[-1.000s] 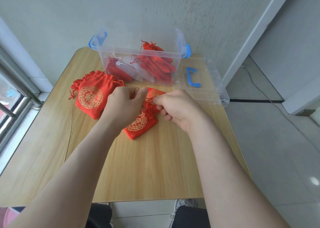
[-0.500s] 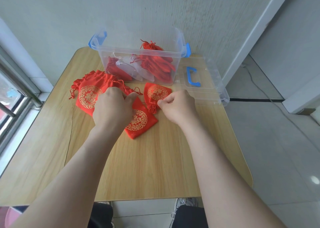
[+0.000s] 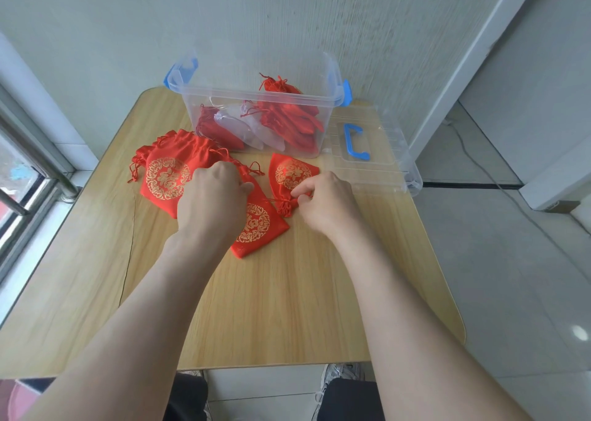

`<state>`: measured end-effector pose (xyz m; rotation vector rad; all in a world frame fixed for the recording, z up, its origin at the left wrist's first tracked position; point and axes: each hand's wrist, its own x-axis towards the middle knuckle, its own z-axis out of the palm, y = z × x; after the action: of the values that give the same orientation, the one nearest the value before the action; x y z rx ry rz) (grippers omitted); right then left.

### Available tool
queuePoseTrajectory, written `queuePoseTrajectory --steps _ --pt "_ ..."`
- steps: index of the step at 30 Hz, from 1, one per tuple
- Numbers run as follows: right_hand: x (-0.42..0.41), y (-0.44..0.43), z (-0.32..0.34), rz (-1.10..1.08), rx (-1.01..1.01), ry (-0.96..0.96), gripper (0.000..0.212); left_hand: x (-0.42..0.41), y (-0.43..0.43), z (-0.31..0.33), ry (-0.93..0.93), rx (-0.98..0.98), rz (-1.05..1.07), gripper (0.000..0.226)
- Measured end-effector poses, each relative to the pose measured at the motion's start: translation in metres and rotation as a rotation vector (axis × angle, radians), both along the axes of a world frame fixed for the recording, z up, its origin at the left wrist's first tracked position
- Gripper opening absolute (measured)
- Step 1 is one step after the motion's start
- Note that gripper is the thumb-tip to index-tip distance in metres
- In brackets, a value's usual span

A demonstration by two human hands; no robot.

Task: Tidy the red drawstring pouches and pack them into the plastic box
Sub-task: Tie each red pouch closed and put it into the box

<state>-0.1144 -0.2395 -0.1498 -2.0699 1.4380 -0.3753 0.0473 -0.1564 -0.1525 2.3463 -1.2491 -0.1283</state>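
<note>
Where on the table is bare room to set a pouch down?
Free: the near half of the table, from the left hand and right hand to the front edge; the strip between the big pouch and the left edge; the patch between right hand, lid and right edge. Crowded: between box and hands, around the middle pouch and small pouch.

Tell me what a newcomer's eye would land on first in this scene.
Red cloth with gold roundels stands out on the pale wooden table: a large pouch at the left, a middle pouch that the left hand grips at its neck, and a small pouch whose gathered neck the right hand pinches. Behind them the clear plastic box holds packed pouches, its lid lying to its right.
</note>
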Motion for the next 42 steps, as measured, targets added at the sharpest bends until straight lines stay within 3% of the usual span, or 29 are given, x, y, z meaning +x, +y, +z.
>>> queuePoseTrajectory --steps 3,9,15,23,27,31,34,38,42 --pt "-0.004 0.004 0.004 0.051 0.000 0.020 0.021 0.000 0.001 -0.004 -0.015 -0.051 -0.132 0.008" --pt "-0.012 0.021 0.004 0.116 -0.098 0.060 0.016 -0.027 0.012 0.006 -0.068 0.016 -0.209 0.031" --pt "-0.036 0.045 0.010 0.151 -0.092 0.085 0.015 -0.042 0.036 0.005 -0.117 0.204 -0.440 0.018" --pt "-0.057 0.075 0.021 0.041 0.020 0.095 0.021 -0.051 0.055 0.000 -0.163 0.148 -0.486 0.009" --pt "-0.061 0.088 0.021 -0.080 0.030 -0.004 0.021 -0.052 0.065 0.005 -0.009 0.020 -0.478 0.006" --pt "-0.068 0.102 0.022 -0.169 0.032 -0.125 0.035 -0.050 0.080 0.015 0.188 -0.130 -0.460 0.009" --pt "-0.072 0.113 0.025 -0.195 0.111 -0.184 0.034 -0.059 0.091 0.026 0.342 -0.069 -0.417 0.015" --pt "-0.070 0.123 0.029 -0.196 0.111 -0.212 0.041 -0.069 0.096 0.032 0.695 0.067 -0.286 0.016" --pt "-0.074 0.134 0.027 -0.189 0.104 -0.223 0.045 -0.071 0.103 0.031 0.781 0.101 -0.250 0.013"
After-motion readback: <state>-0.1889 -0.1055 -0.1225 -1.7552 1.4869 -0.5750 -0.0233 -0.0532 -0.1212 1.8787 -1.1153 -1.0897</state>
